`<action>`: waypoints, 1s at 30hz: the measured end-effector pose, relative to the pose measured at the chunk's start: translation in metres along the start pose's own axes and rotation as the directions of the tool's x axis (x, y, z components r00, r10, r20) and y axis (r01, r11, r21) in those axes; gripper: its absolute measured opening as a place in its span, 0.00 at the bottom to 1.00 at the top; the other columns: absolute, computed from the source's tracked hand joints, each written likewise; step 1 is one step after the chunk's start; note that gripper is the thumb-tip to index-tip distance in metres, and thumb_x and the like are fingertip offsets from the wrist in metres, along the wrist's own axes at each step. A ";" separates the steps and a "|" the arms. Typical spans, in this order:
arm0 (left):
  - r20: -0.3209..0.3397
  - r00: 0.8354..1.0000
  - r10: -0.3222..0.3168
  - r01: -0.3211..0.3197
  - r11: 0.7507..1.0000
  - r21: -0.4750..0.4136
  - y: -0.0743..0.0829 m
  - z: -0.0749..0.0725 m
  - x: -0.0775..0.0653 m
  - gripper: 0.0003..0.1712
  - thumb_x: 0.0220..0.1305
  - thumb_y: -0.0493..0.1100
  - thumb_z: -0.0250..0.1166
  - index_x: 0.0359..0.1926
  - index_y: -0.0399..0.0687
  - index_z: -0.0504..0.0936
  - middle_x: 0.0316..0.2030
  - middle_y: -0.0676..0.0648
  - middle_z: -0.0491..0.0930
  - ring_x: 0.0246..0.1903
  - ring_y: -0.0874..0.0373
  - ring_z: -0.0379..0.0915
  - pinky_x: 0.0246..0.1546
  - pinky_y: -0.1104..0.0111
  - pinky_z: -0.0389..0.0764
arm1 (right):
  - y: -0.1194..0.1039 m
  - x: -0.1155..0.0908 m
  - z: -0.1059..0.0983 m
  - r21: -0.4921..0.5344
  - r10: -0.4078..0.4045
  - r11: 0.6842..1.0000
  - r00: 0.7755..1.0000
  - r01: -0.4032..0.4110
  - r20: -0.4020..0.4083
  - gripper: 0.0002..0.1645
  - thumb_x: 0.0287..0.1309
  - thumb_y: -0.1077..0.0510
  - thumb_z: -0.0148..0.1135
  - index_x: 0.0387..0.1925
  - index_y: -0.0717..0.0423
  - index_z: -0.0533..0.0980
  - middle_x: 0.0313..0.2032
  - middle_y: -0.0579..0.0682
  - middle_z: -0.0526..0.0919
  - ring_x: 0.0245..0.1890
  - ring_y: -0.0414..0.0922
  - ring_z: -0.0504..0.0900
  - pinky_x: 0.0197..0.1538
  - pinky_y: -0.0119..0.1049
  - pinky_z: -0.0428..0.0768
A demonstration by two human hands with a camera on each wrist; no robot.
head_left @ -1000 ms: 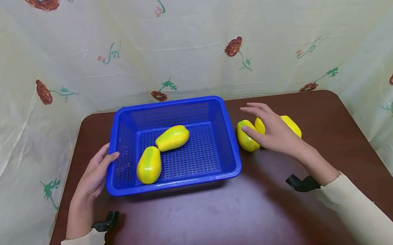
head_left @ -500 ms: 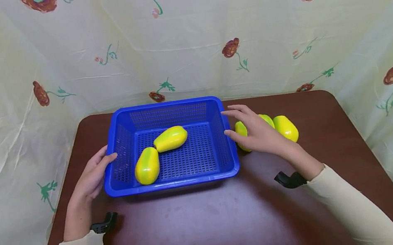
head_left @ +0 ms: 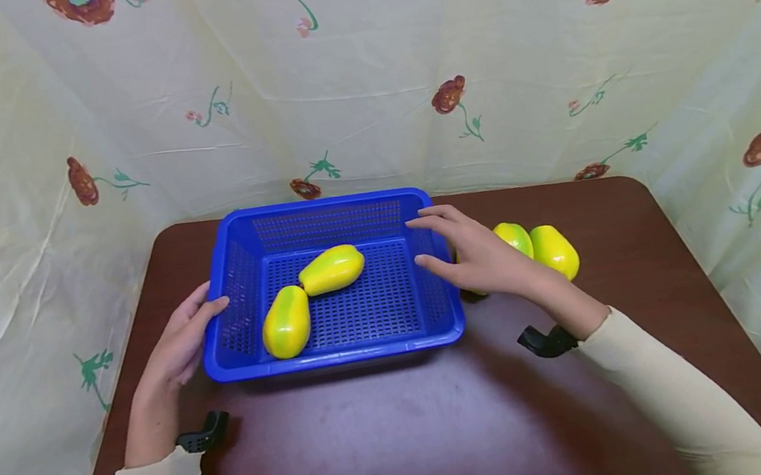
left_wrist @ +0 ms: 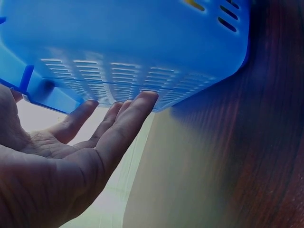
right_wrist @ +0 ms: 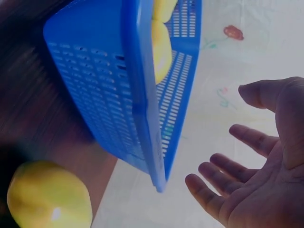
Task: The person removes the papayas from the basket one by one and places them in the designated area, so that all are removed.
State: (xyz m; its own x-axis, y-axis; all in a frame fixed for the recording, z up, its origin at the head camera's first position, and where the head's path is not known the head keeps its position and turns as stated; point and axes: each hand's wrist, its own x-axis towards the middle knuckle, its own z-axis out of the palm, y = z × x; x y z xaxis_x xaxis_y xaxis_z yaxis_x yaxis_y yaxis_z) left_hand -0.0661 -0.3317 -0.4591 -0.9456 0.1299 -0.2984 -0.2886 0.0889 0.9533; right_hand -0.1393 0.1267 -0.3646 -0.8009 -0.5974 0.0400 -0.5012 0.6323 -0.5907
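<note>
A blue plastic basket (head_left: pixel 335 355) with slotted walls stands on the table, tilted in neither direction that I can see. Two glossy yellow-green papayas (head_left: pixel 332 269) lie inside, toward its left and middle. My left hand (head_left: pixel 179 343) holds the basket's left side, thumb over the rim; in the left wrist view its fingers (left_wrist: pixel 130 118) touch the slotted wall from outside. My right hand (head_left: pixel 481 256) hovers over the right rim, fingers spread and holding nothing. Under and behind it sit more papayas (head_left: pixel 555 252), one mostly hidden by the hand.
The brown table (head_left: pixel 380 440) has rounded back corners. A pale flowered curtain (head_left: pixel 357 70) hangs close behind it and along both sides. In the right wrist view a papaya (right_wrist: pixel 50 197) rests outside the basket.
My right hand has moved left from above the loose papayas to over the basket's right rim. The left hand has stayed at the basket's left side.
</note>
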 end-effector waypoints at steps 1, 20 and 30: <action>-0.002 1.000 -0.002 0.002 1.000 0.003 0.000 0.000 0.000 0.41 0.83 0.55 0.54 0.85 0.47 0.50 0.61 0.59 0.75 0.52 0.68 0.84 0.48 0.68 0.90 | -0.001 0.001 0.000 0.003 -0.003 1.000 1.000 0.003 0.007 0.34 0.72 0.47 0.66 0.75 0.51 0.71 0.77 0.56 0.67 0.77 0.55 0.69 0.73 0.59 0.77; -0.013 1.000 -0.011 0.011 1.000 0.013 -0.001 0.002 -0.002 0.41 0.83 0.56 0.54 0.85 0.48 0.49 0.67 0.52 0.71 0.53 0.69 0.83 0.49 0.68 0.90 | -0.020 0.027 0.009 -0.025 -0.024 0.999 0.993 0.027 0.119 0.34 0.74 0.45 0.63 0.75 0.50 0.71 0.77 0.56 0.66 0.77 0.55 0.69 0.73 0.58 0.76; -0.023 1.000 -0.015 0.015 1.000 0.002 0.003 0.003 0.001 0.40 0.83 0.54 0.54 0.85 0.47 0.50 0.60 0.59 0.75 0.52 0.68 0.84 0.47 0.70 0.89 | -0.026 0.033 0.012 -0.029 -0.027 0.999 0.989 0.031 0.148 0.33 0.74 0.45 0.62 0.75 0.48 0.71 0.78 0.57 0.64 0.77 0.57 0.69 0.69 0.58 0.80</action>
State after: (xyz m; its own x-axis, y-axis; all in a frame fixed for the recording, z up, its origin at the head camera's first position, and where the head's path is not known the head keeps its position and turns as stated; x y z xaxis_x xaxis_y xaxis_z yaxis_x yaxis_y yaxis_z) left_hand -0.0674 -0.3284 -0.4564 -0.9442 0.1062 -0.3118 -0.3027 0.0933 0.9485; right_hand -0.1489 0.0843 -0.3572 -0.7300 -0.6805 -0.0640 -0.5351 0.6273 -0.5659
